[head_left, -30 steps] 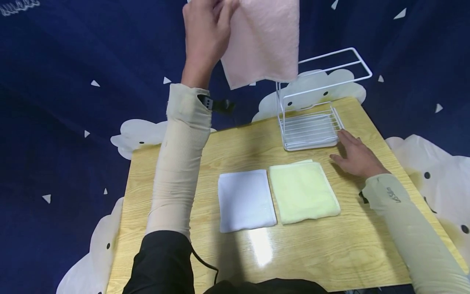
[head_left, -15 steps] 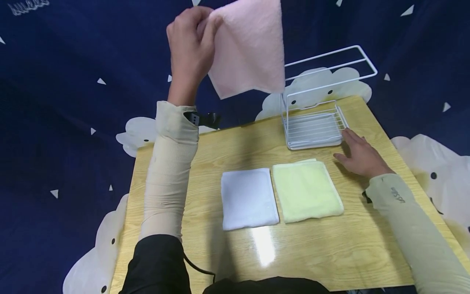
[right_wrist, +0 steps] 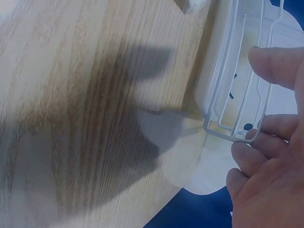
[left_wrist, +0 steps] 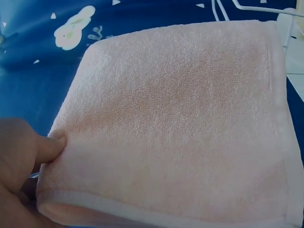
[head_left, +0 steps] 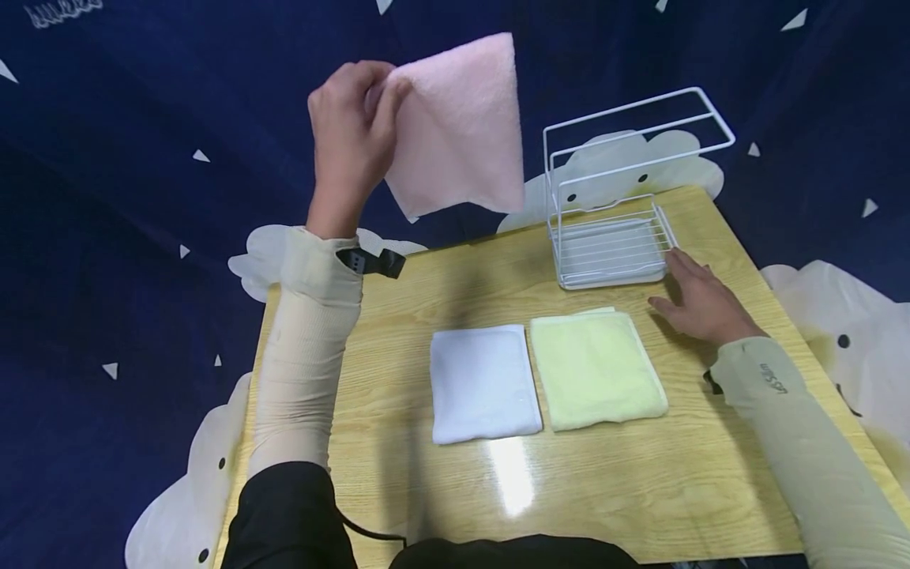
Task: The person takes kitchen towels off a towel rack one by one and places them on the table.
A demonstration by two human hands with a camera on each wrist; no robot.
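Observation:
A folded pink towel (head_left: 458,134) hangs in the air above the far side of the table. My left hand (head_left: 351,130) pinches it by its left edge, thumb on the near face. In the left wrist view, the towel (left_wrist: 175,123) fills most of the picture, and the thumb presses at its lower left. A white wire rack (head_left: 611,280) with a tray in its base stands at the back right. My right hand (head_left: 700,300) rests by its front right corner. In the right wrist view, the fingertips touch the rack's wire corner (right_wrist: 230,138), while the thumb stays apart.
A folded white towel (head_left: 486,383) and a folded yellow towel (head_left: 597,367) lie side by side on the wooden table (head_left: 711,490). A dark blue curtain (head_left: 142,276) with cloud shapes surrounds the table. A black cord (head_left: 370,535) runs beside my left sleeve.
My left hand has come down and to the left with the pink towel, which is now fully in the head view. My right hand stays at the rack's corner.

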